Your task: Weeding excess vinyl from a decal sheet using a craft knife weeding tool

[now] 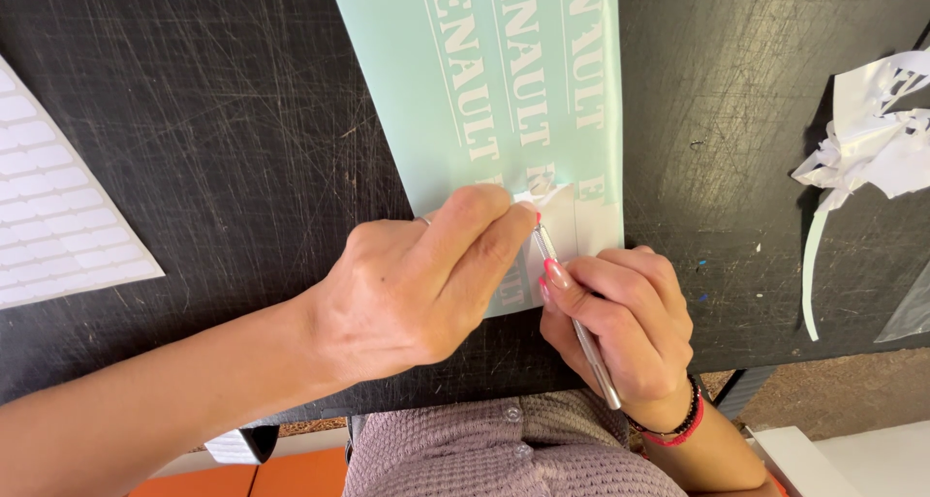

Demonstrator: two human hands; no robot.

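Down near the body, the right hand [625,323] grips a thin silver metal weeding tool [579,325] like a pen, its tip hidden behind the left hand [417,284], whose thumb and forefinger pinch a white scrap [539,193] off the pale green vinyl sheet [484,80] on the scratched black table [194,119]. Far right lie crumpled white offcuts [872,148].
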